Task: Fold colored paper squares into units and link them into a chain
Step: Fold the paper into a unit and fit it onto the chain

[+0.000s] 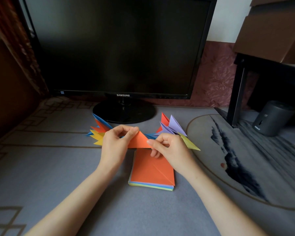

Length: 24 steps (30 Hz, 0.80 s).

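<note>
Orange folded triangle (140,140) pinched between my left hand (115,145) and right hand (169,150), lifted above the paper stack (152,174) on the mat (58,167). Linked chain (169,128) lies behind, just before the monitor (119,48).

A grey-blue patterned mat (58,167) fills the lower frame. At upper centre a monitor base (124,113) stands on it. In front of it lie the left folded units (99,132) and the right folded units (170,126). An orange-topped paper stack (152,174) rests at centre, and a dark cylinder (271,118) stands far right.
</note>
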Each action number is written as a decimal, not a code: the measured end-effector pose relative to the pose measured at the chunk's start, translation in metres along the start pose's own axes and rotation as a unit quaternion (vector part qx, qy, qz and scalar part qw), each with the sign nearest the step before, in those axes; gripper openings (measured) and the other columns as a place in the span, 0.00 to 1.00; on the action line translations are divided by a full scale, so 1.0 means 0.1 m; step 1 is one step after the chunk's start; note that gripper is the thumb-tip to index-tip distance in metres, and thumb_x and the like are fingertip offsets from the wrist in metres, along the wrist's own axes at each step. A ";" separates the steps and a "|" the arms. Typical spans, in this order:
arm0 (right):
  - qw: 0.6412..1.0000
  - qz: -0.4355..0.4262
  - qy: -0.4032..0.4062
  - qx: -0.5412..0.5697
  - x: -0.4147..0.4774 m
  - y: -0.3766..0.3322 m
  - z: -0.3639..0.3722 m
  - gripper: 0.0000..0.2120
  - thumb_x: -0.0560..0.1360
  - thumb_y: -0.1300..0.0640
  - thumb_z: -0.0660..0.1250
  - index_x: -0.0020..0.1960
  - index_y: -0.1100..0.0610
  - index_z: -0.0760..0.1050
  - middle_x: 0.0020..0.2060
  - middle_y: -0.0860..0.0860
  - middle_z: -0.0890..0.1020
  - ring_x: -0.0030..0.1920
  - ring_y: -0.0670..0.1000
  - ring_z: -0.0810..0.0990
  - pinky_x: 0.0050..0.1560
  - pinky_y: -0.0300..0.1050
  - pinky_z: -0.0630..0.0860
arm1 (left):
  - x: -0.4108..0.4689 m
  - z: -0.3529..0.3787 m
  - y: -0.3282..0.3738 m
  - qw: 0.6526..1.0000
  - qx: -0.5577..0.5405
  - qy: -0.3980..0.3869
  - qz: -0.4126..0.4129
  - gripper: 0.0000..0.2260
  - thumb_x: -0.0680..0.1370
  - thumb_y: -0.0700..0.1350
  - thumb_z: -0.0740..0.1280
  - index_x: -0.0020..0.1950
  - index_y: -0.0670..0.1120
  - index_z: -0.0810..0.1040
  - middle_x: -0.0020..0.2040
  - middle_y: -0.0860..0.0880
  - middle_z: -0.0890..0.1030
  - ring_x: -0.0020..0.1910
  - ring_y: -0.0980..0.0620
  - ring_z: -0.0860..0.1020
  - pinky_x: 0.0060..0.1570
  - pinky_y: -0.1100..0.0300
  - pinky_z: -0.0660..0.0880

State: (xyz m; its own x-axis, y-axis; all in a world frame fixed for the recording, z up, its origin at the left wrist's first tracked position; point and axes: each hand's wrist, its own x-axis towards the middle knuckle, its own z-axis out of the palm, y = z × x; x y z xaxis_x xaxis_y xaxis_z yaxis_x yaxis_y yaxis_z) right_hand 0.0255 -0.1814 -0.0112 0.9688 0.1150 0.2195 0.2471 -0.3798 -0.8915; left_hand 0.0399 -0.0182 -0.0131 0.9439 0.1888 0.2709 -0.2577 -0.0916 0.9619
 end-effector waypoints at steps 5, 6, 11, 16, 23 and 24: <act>0.999 -0.008 0.009 -0.037 -0.01 0.00 0.00 0.17 0.73 0.48 0.69 0.32 0.58 0.73 0.27 0.49 0.81 0.29 0.46 0.79 0.39 0.44 0.77 | 0.03 -0.01 -0.02 0.999 0.042 0.001 0.014 0.08 0.75 0.45 0.70 0.36 0.47 0.79 0.34 0.54 0.81 0.34 0.61 0.76 0.39 0.67 0.72; 0.999 -0.009 0.016 -0.046 -0.02 0.01 -0.01 0.18 0.73 0.48 0.69 0.32 0.60 0.73 0.27 0.49 0.81 0.29 0.47 0.79 0.40 0.46 0.77 | 0.05 -0.02 -0.02 0.999 0.037 0.012 0.015 0.09 0.76 0.44 0.69 0.35 0.46 0.78 0.33 0.54 0.80 0.32 0.63 0.74 0.37 0.69 0.70; 0.996 -0.016 0.065 -0.062 0.02 0.04 -0.07 0.22 0.75 0.45 0.67 0.27 0.56 0.72 0.28 0.51 0.80 0.33 0.54 0.78 0.43 0.52 0.75 | 0.28 -0.32 -0.10 0.991 0.089 0.095 0.002 0.09 0.76 0.46 0.69 0.36 0.48 0.79 0.32 0.54 0.78 0.31 0.61 0.72 0.34 0.63 0.68; 0.990 -0.028 0.057 -0.125 0.01 0.10 -0.05 0.17 0.71 0.43 0.69 0.32 0.55 0.76 0.31 0.49 0.78 0.33 0.49 0.73 0.41 0.49 0.71 | 0.28 -0.35 -0.25 0.969 0.236 0.070 0.006 0.07 0.76 0.49 0.69 0.43 0.47 0.81 0.40 0.49 0.82 0.43 0.48 0.79 0.45 0.52 0.75; 0.972 -0.016 -0.059 -0.228 0.00 0.17 -0.07 0.20 0.63 0.41 0.76 0.51 0.47 0.79 0.48 0.41 0.75 0.53 0.41 0.68 0.59 0.40 0.67 | 0.30 -0.38 -0.35 0.943 0.326 0.072 0.011 0.11 0.75 0.51 0.69 0.53 0.46 0.82 0.50 0.46 0.83 0.53 0.43 0.79 0.49 0.53 0.71; 0.968 -0.015 -0.067 -0.240 0.01 0.18 -0.06 0.22 0.63 0.41 0.76 0.53 0.46 0.79 0.49 0.41 0.74 0.56 0.44 0.68 0.61 0.41 0.65 | 0.30 -0.37 -0.35 0.939 0.334 0.075 0.020 0.11 0.75 0.51 0.69 0.53 0.45 0.82 0.50 0.46 0.83 0.53 0.43 0.78 0.49 0.54 0.71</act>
State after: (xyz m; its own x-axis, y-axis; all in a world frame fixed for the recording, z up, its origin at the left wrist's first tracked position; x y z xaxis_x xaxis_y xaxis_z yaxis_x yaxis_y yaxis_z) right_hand 0.0306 -0.1935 -0.0244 0.9580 0.2381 0.1597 0.2859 -0.7540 -0.5914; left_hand 0.0691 0.0265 -0.0371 0.8839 0.3030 0.3563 -0.0578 -0.6851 0.7261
